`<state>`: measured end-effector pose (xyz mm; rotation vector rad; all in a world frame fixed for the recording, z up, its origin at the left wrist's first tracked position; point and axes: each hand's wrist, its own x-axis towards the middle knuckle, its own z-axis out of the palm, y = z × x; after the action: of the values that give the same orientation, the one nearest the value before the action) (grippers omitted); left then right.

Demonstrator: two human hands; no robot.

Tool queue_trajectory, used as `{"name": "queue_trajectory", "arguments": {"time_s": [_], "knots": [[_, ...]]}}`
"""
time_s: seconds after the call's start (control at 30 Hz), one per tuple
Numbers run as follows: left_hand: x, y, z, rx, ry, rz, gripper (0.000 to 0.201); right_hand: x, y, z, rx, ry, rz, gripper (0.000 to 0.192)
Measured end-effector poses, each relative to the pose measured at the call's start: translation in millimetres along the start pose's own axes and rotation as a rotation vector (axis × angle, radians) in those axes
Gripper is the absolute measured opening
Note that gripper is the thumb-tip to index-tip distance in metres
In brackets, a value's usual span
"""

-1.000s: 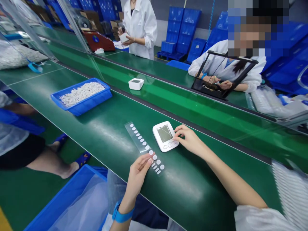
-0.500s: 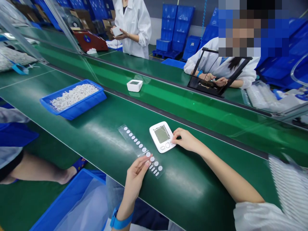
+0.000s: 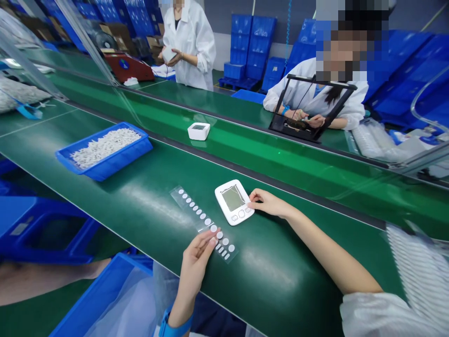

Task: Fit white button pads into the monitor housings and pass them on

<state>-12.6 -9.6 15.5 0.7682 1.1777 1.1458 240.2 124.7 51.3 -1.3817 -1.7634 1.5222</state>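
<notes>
A white blood pressure monitor (image 3: 231, 201) lies face up on the green table, its grey screen and several button outlines showing. My right hand (image 3: 264, 203) grips its right edge between thumb and fingers. To the left of it a clear strip of white stickers (image 3: 196, 213) stretches diagonally across the tabletop, with round stickers along it and small oblong ones at the near end. My left hand (image 3: 199, 255) pinches that strip towards its near end, thumb against fingers. The fingertips hide part of the strip.
A blue tray (image 3: 105, 171) of small white pieces stands at the left. On the green conveyor belt behind sits another white device (image 3: 199, 131). Two people in white coats work across the belt, one behind a black frame (image 3: 312, 107). A blue bin (image 3: 101, 290) stands below the table edge.
The view has shifted slightly. Both hands keep their holds on the strip and the monitor. The device on the belt has moved a little to the right relative to the table.
</notes>
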Motion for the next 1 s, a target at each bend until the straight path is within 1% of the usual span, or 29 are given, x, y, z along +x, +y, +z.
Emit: {"name": "queue_trajectory", "arguments": {"time_s": [0.07, 0.27, 0.37, 0.43, 0.5, 0.57, 0.6, 0.67, 0.7, 0.73, 0.77, 0.83, 0.9, 1.0], "knots": [[0, 1, 0.4, -0.007, 0.003, -0.006, 0.036, 1, 4, 0, 0.023, 0.000, -0.011, 0.026], [-2, 4, 1.2, 0.001, -0.018, -0.008, 0.034, 2, 7, 2, -0.068, 0.048, -0.047, 0.032], [-1, 7, 5.1, 0.008, -0.037, -0.016, 0.032, 3, 4, 0, -0.020, 0.027, -0.051, 0.037], [2, 8, 9.2, 0.024, -0.057, 0.000, 0.030, 3, 0, 4, -0.009, -0.006, -0.048, 0.034], [5, 8, 12.8, 0.046, -0.094, 0.008, 0.030, 1, -4, 14, -0.014, 0.042, -0.050, 0.030], [8, 7, 14.9, 0.050, -0.115, -0.002, 0.033, -4, -9, 28, 0.084, 0.116, -0.046, 0.030], [8, 6, 15.1, 0.043, -0.117, -0.008, 0.034, -7, -12, 35, 0.183, 0.121, -0.029, 0.034], [9, 5, 14.2, 0.023, -0.108, -0.014, 0.034, -13, -18, 44, 0.415, 0.052, 0.032, 0.046], [9, 5, 13.4, 0.013, -0.106, -0.018, 0.035, -14, -21, 46, 0.517, 0.015, 0.072, 0.050], [8, 5, 12.7, 0.004, -0.109, -0.023, 0.036, -14, -24, 44, 0.600, 0.002, 0.112, 0.049], [8, 5, 12.1, -0.006, -0.113, -0.026, 0.037, -12, -27, 39, 0.661, 0.022, 0.145, 0.045], [6, 6, 12.0, -0.034, -0.116, -0.026, 0.043, -4, -29, 22, 0.691, 0.144, 0.161, 0.034], [4, 7, 13.1, -0.071, -0.113, -0.018, 0.045, 9, -30, -4, 0.589, 0.334, 0.112, 0.027], [3, 9, 14.8, -0.108, -0.096, 0.000, 0.043, 35, -32, -52, 0.388, 0.607, 0.024, 0.027]]}}
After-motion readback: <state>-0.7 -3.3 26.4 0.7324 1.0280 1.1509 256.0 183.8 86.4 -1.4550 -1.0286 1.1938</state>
